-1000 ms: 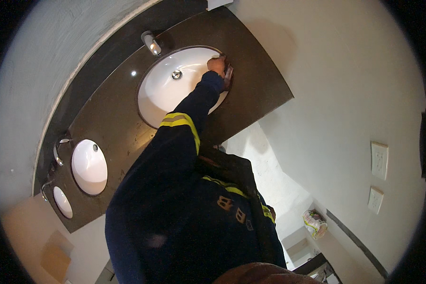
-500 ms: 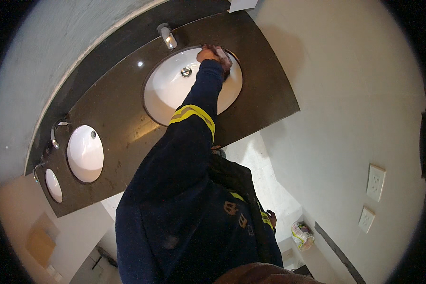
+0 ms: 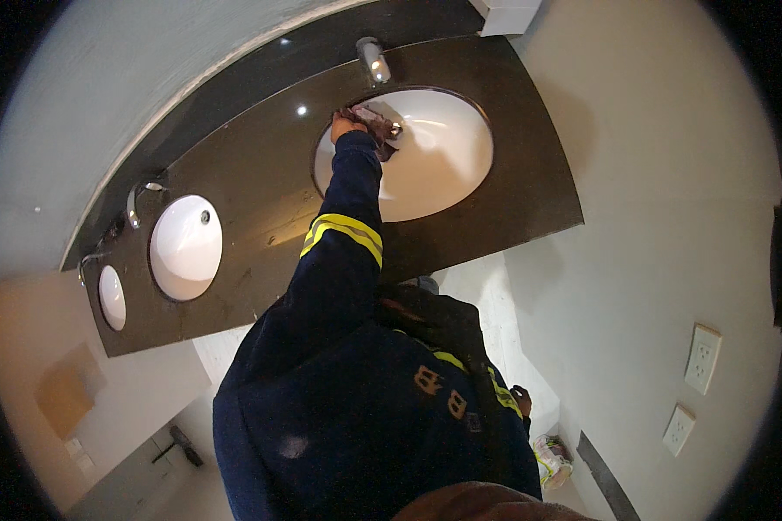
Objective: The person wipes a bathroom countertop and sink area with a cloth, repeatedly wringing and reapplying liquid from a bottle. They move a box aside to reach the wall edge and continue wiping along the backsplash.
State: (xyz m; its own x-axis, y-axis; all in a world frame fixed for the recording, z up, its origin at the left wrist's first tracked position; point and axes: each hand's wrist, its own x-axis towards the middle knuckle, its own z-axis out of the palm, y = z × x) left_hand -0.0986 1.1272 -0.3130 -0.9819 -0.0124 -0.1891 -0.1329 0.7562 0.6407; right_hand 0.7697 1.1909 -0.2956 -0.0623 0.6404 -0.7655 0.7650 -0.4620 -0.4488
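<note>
My left hand (image 3: 347,124) is closed on a dark, pinkish-brown rag (image 3: 377,132). It presses the rag against the left inner wall of a white oval sink (image 3: 434,178), near the far rim, and the rag hangs toward the drain (image 3: 396,128). Just beyond that sink stands a chrome faucet (image 3: 374,62). Down by my right side is my right hand (image 3: 521,399), away from the counter. It is small and dark in the picture, so its fingers cannot be made out.
The sink is set in a dark stone countertop (image 3: 278,187). Farther left are two more white sinks, a middle one (image 3: 185,260) and a small one (image 3: 112,300), with chrome faucets. A wall with outlets (image 3: 703,358) bounds the right. A bag (image 3: 551,460) rests low on the right.
My left hand has carried the rag from the sink's far right wall across to its left side. My view has shifted, so the counter sits farther right in the picture.
</note>
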